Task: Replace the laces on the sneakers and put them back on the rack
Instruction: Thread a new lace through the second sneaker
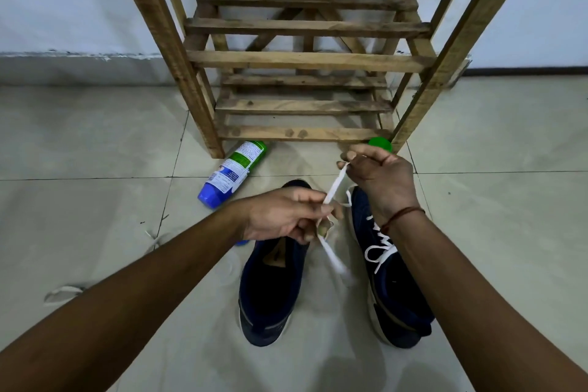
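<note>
Two sneakers: left sneaker (270, 293) and right sneaker (389, 283), dark blue, side by side on the tiled floor (493, 216), toes toward the rack (305, 59).
One lace (334, 187): white and flat, held in the air above the gap between the sneakers' front ends.
Left hand (283, 216): over the front of the left sneaker, fingers curled, pinching the lace at its lower part; a blurred tail hangs below it.
Right hand (378, 175): above the toe of the right sneaker, thumb and fingers clamped on the lace's upper end; the lace runs taut between the two hands.
Right sneaker lacing: white, crossed over the tongue, beside the right wrist.
One rack: wooden, slatted shelves, standing against the wall.
One spray can (232, 173): on its side, near the rack's front left leg.
One green cap (380, 144): at the front right leg, partly behind the right hand.
Two loose white strips (63, 291): on the floor at left, too blurred to identify.
</note>
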